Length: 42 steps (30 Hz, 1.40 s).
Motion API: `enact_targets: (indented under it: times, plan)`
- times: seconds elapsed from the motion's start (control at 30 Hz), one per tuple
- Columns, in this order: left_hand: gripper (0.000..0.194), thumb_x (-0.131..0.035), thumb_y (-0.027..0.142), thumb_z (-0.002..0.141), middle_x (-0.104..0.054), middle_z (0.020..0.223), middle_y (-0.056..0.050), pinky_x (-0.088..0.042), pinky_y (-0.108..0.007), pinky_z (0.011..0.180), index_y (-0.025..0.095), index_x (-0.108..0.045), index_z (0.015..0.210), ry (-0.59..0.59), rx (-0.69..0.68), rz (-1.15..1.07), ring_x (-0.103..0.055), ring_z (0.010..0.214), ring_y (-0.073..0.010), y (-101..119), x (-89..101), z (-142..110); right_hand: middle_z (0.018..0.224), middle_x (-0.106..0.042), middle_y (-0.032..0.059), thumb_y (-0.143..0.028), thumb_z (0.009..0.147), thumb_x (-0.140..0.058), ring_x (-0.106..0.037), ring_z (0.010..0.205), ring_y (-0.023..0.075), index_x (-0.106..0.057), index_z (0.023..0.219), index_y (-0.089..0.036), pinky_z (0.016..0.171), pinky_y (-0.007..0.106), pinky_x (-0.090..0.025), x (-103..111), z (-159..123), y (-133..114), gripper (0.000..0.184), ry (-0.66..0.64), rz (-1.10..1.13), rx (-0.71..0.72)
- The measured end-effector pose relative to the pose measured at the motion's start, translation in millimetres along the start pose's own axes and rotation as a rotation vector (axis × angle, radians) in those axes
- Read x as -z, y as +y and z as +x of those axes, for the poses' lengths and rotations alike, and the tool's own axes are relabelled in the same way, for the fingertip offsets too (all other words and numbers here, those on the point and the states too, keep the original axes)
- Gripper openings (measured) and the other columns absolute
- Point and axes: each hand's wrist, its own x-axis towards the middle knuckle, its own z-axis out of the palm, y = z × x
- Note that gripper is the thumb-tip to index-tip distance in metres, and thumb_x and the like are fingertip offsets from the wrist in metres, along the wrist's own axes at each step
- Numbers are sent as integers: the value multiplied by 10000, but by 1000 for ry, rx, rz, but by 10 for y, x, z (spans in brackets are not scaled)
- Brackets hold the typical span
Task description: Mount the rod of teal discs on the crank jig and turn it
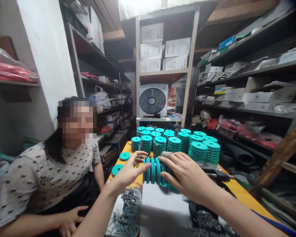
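Observation:
A row of teal spools [152, 170], lying on its side with dark purple showing between the discs, is held between my two hands over the table. My left hand [134, 166] grips its left end, with the thumb on the near side and the fingers behind. Over the right end curves my right hand [181, 169], a grey cover on one finger; its palm hides part of the row. Behind my hands stand several upright stacks of the same teal spools [160, 141]. Two flat teal spools [124, 156] lie apart to the left.
A white tray [141, 210] of small metal parts is near my left forearm. More small dark parts [206, 222] lie at lower right. A person [61, 177] sits close on the left. Shelves of boxes [259, 97] and a box fan [153, 100] stand around the yellow-topped table [246, 197].

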Motion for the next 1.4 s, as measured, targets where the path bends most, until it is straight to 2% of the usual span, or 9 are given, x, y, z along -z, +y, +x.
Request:
enact_targets:
  times: [0.17, 0.3, 0.57, 0.77, 0.87, 1.03, 1.17, 1.3, 1.4]
  plan:
    - [554, -645, 454, 792, -503, 1292, -98, -411, -298, 957, 190, -459, 1242, -31, 11, 0, -486, 1173, -190, 21, -49, 51, 1301, -477, 58, -625, 932, -317, -519, 1023, 249, -413, 1389, -239, 842, 467, -466, -21, 79, -18, 606, -86, -9, -22]
    - [527, -652, 454, 787, -609, 1113, -77, -450, -287, 859, 173, -498, 1205, -75, 39, -25, -554, 1036, -180, 0, -55, 73, 1191, -528, 64, -668, 877, -418, -556, 967, 236, -444, 1348, -245, 813, 463, -478, 14, 129, -10, 633, -157, 21, -44]
    - [505, -650, 421, 801, -588, 1099, -45, -466, -240, 801, 222, -445, 1217, -113, 14, 10, -556, 1002, -151, 13, -43, 6, 1104, -591, 62, -734, 872, -346, -588, 991, 183, -501, 1308, -246, 829, 379, -483, 131, 289, 118, 673, -283, 161, -51]
    - [432, -630, 436, 799, -504, 1275, -58, -432, -306, 953, 226, -553, 1168, -125, -42, 185, -499, 1171, -213, 116, -60, 72, 1117, -570, 69, -722, 855, -406, -582, 961, 198, -474, 1335, -247, 795, 382, -476, 122, 227, 90, 678, -282, 127, -68]
    - [479, -644, 515, 758, -556, 1179, -49, -451, -334, 892, 225, -547, 1126, -90, -52, 266, -538, 1072, -223, 92, -81, 122, 1108, -568, 76, -749, 826, -422, -575, 984, 206, -455, 1351, -234, 804, 370, -469, 111, 200, 82, 736, -285, 120, -64]
    - [484, -642, 548, 747, -589, 988, -15, -461, -264, 706, 234, -524, 1095, -79, -48, 302, -560, 821, -148, 74, -103, 110, 1097, -565, 80, -713, 873, -377, -570, 978, 184, -490, 1283, -187, 821, 361, -469, 104, 226, 97, 676, -296, 111, -65]
    - [469, -641, 536, 757, -591, 1025, -1, -430, -210, 643, 252, -508, 1105, -86, -55, 302, -532, 766, -103, 105, -113, 55, 1007, -585, 67, -678, 909, -338, -574, 865, 146, -539, 1151, -148, 777, 339, -472, 129, 281, 118, 616, -328, 115, -81]
    - [462, -615, 514, 791, -594, 1014, -5, -446, -219, 709, 251, -469, 1142, -121, -90, 292, -549, 826, -115, 67, -113, 35, 920, -597, 50, -706, 900, -316, -553, 782, 113, -574, 1041, -142, 727, 290, -461, 163, 336, 164, 635, -381, 163, -72]
    - [487, -615, 498, 795, -566, 1159, -41, -448, -249, 792, 245, -462, 1182, -118, -124, 321, -548, 1013, -173, 38, -100, 32, 867, -597, 45, -741, 883, -294, -544, 740, 106, -584, 1061, -149, 690, 273, -457, 176, 353, 193, 683, -411, 188, -82]
